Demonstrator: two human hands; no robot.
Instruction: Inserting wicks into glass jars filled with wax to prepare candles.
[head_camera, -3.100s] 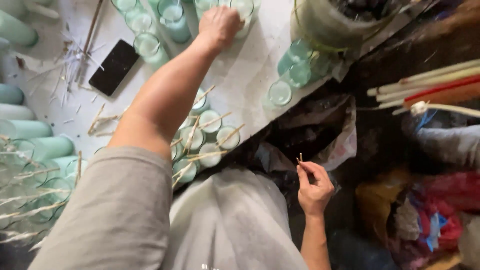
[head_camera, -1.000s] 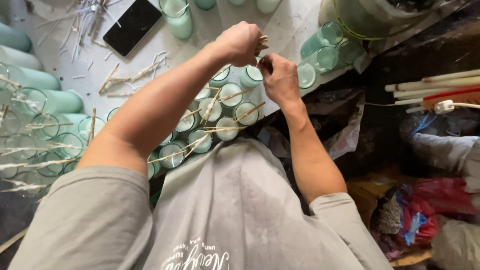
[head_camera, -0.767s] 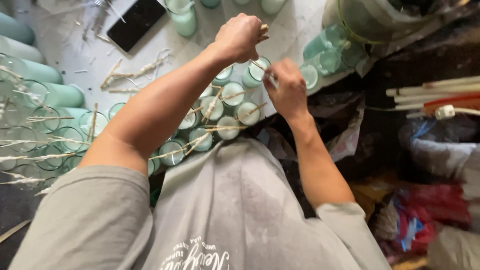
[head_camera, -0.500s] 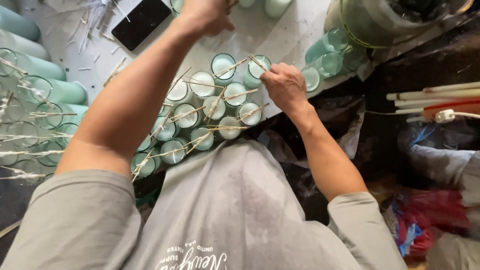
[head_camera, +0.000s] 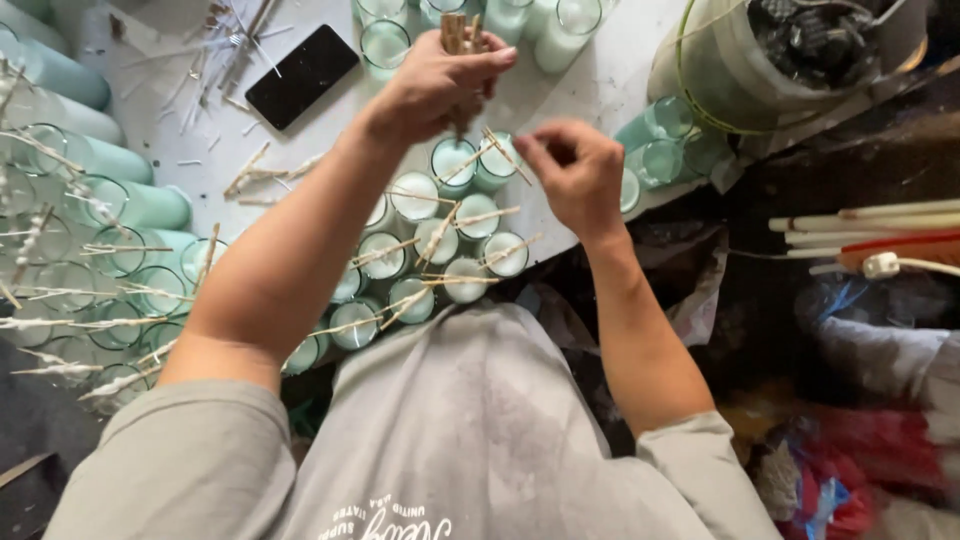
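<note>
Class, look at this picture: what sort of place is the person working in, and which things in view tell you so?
Probably a small candle-making workshop: rows of wax-filled glass jars with sticks laid across them, a bundle of wooden sticks in the left hand, and a large pot.

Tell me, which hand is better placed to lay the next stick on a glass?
Probably the right hand: its fingertips pinch a single stick just above the candle glasses. The left hand is full, gripping a bundle of sticks.

Glass jars (head_camera: 452, 160): pale green, white wax inside. Sticks (head_camera: 455, 30): tan wood. Phone (head_camera: 301, 75): black. Tabletop (head_camera: 590, 95): white. Shirt (head_camera: 470, 440): grey.
</note>
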